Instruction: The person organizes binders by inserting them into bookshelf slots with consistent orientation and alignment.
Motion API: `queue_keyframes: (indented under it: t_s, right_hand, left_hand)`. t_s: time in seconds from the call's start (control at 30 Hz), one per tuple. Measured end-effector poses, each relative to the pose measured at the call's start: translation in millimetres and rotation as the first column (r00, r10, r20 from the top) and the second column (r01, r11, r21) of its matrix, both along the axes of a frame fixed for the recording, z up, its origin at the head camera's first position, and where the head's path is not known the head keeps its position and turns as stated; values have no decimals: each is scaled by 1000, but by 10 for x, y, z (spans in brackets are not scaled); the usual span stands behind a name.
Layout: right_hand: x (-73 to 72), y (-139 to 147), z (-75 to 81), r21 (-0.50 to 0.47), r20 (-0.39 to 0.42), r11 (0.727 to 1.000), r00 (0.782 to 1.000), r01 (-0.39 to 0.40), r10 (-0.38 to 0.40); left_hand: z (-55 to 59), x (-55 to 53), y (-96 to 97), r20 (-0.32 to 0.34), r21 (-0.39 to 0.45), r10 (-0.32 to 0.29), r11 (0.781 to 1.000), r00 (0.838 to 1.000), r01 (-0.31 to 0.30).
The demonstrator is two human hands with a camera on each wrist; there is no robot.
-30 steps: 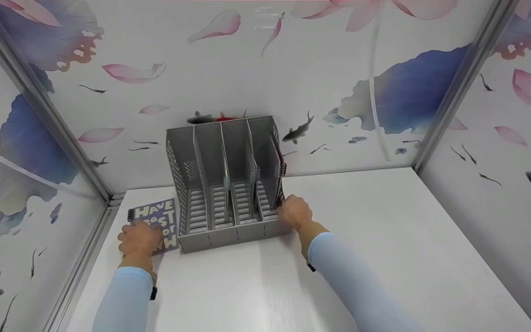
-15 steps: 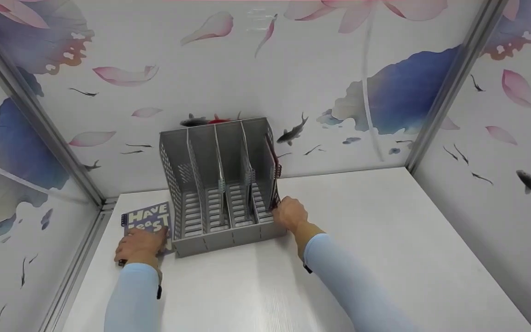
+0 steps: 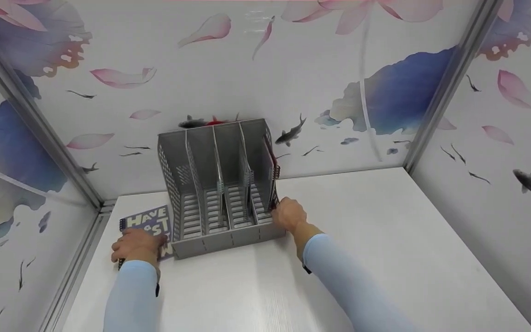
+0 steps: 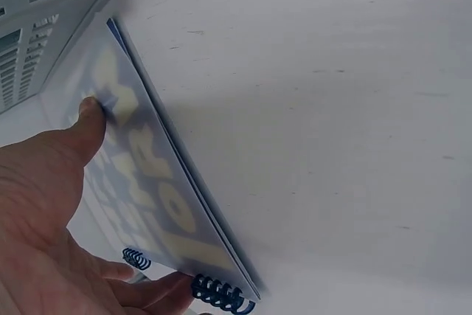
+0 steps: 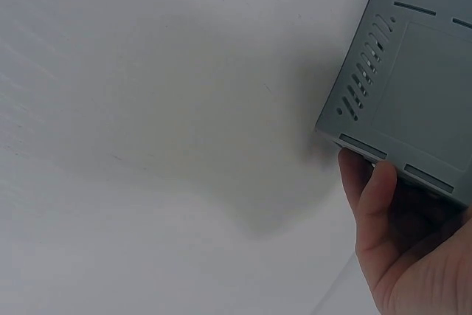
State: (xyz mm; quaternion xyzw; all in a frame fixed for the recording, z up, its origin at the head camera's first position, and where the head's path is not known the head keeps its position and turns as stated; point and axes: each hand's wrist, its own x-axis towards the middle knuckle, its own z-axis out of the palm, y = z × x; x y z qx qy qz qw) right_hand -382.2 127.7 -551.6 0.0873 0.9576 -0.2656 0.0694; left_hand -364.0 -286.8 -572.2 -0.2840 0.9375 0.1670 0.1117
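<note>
A blue-purple spiral notebook (image 3: pixel 155 216) with big cream letters lies on the table, left of a grey desk file organizer (image 3: pixel 233 238). Spread across it, my left hand (image 3: pixel 137 244) holds it: in the left wrist view the thumb presses the cover (image 4: pixel 166 182) and the fingers reach the dark coil binding (image 4: pixel 217 293). At the organizer's front right corner, my right hand (image 3: pixel 289 215) grips the wall, its fingers partly hidden by it. The right wrist view shows thumb and fingertips at the edge of the slotted grey side (image 5: pixel 428 94).
Upright dividers split the organizer into compartments; thin spiral notebooks (image 3: pixel 248 189) stand in some, one reddish notebook (image 3: pixel 274 168) against the right wall. Behind is a printed back panel (image 3: pixel 228 83), with side panels at left and right. The white table (image 3: pixel 362 221) extends rightward and forward.
My left hand has settled from above the notebook to spanning its width, and the notebook has shifted slightly nearer. My right hand stays on the organizer's corner. The head view has drifted a little.
</note>
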Motion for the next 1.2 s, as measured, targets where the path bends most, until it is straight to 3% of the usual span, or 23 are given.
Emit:
queue_keyframes:
  t_s: [0.1, 0.27, 0.57, 0.7, 0.93, 1.07, 1.2]
  right_hand:
    - [-3, -11, 12, -2, -4, 1000, 1000, -4, 4]
    - [-25, -35, 2, -6, 7, 1000, 1000, -5, 5]
    - [-62, -45, -59, -4, -5, 1000, 1000, -1, 1]
    - [-77, -53, -88, 1, 1, 1000, 1000, -2, 2]
    - [-78, -96, -60, -2, 5, 1000, 1000, -6, 6]
    - [-79, -112, -47, 10, 13, 1000, 1000, -14, 14]
    - [-77, -116, -32, 10, 17, 1000, 1000, -16, 16]
  left_hand:
    - [114, 83, 24, 0, 10, -1, 1000, 1000, 1]
    - [382, 332, 107, -38, 58, 4, 998, 999, -2]
    - [514, 477, 8, -91, 68, 14, 998, 996, -8]
    - [504, 499, -36, -83, 49, 14, 999, 996, -10]
    - [472, 427, -145, -87, 29, 25, 999, 996, -23]
    - [478, 393, -266, -109, 61, 12, 998, 994, -6]
    - [517, 366, -416, -117, 142, -37, 988, 993, 53]
